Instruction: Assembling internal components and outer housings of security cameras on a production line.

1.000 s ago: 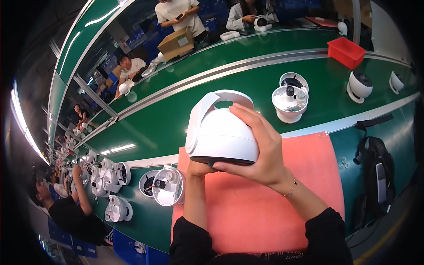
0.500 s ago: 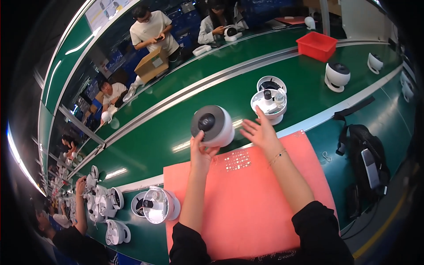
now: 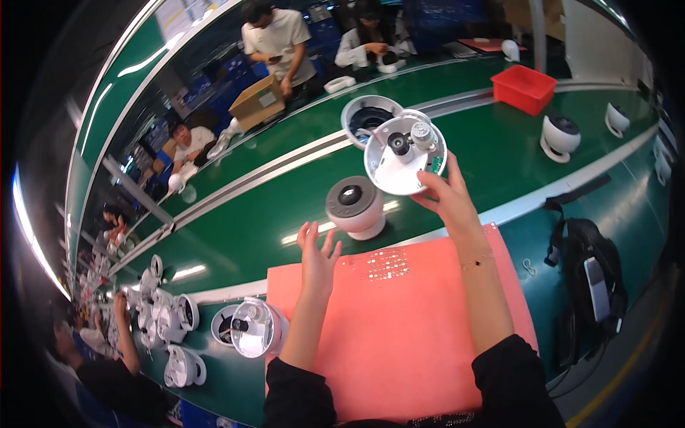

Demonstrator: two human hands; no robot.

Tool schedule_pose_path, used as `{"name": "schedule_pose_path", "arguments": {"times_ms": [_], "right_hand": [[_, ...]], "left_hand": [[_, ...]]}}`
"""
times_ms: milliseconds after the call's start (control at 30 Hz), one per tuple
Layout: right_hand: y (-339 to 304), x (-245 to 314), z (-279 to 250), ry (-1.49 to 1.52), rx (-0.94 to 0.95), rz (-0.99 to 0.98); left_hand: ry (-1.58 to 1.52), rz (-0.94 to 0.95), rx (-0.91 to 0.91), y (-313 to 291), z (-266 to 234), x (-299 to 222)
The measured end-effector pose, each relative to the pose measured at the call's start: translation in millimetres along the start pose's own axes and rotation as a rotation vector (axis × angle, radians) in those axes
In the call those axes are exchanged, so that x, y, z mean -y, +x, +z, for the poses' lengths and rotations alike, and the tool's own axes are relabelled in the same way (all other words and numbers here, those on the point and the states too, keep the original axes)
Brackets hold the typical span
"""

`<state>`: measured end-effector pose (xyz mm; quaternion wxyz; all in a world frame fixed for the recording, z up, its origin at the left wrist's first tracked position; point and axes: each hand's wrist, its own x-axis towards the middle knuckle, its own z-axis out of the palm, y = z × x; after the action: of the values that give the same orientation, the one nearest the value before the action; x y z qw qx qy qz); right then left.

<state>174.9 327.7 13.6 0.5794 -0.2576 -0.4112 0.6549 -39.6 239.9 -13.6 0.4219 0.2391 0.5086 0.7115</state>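
My right hand (image 3: pixel 457 207) holds an opened white round housing (image 3: pixel 389 167) up over the green line, thumb on its near rim. Inside it show a black lens and a clear round part, and its dark-lined cover (image 3: pixel 348 121) hangs out behind. My left hand (image 3: pixel 319 267) is empty, its fingers spread. Just beyond those fingers a closed white round device (image 3: pixel 360 221), with a grey face and black dome, stands upright on its base. Rows of small shiny pieces (image 3: pixel 389 265) lie on the pink mat (image 3: pixel 399 342) before me.
Another opened housing (image 3: pixel 253 346) stands left of the mat, with several more (image 3: pixel 160 321) beyond it near a co-worker's arm. Finished-looking devices (image 3: pixel 560 135) and a red bin (image 3: pixel 524 89) stand at far right. A black bag (image 3: pixel 589 264) lies right. People work across the line.
My left hand has let go of the closed device, which now stands on the green line. My right hand has taken hold of the opened housing and lifted it up and leftward.
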Motion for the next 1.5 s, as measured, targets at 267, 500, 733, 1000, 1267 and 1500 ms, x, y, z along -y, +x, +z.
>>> {"name": "schedule_pose_path", "arguments": {"times_ms": [267, 500, 733, 1000, 1267, 1500], "right_hand": [[-37.4, 1.2, 36.6, -0.004, 0.44, 0.437], [-42.1, -27.0, 48.4, -0.42, 0.734, 0.637], [-34.7, -32.8, 36.7, -0.808, 1.021, 0.665], [-90.8, 4.0, 89.3, -0.839, 0.765, -0.116], [-191.4, 9.8, 116.3, -0.975, 1.183, -0.352], [-142.4, 64.9, 80.2, -1.117, 1.202, 0.039]], "left_hand": [[-0.78, -0.444, 0.635, -112.5, -65.6, -44.6], [-0.528, -0.265, 0.232, -144.4, -136.8, -15.5], [-0.561, -0.165, 0.173, -170.5, -142.5, 6.6], [-0.548, -0.087, 0.146, -188.7, -135.3, 17.2], [-0.415, -0.095, 0.309, -226.6, -100.7, -14.2], [-0.164, -0.024, 0.327, -224.4, -84.1, -8.1]]}}
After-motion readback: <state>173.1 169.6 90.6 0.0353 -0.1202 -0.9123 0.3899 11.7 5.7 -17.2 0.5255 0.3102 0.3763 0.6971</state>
